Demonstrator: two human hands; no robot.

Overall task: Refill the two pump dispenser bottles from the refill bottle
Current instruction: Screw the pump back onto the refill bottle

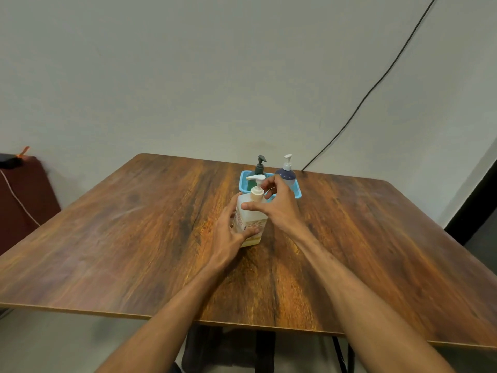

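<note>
Centre frame, on the table (134, 238): white refill bottle (251, 224), upright, pump fitted. Its body is gripped by the left hand (228, 235); its pump collar is pinched by the right hand (279, 208). Just behind, in a blue basket (297, 192): dark green dispenser (260, 168) and purple dispenser (286, 176), pumps on. Progress is judged nil: nothing is opened, nothing poured.

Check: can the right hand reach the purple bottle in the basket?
Probably yes: the purple bottle stands just beyond the right hand, nothing between them, but that hand must first leave the cream bottle.
</note>
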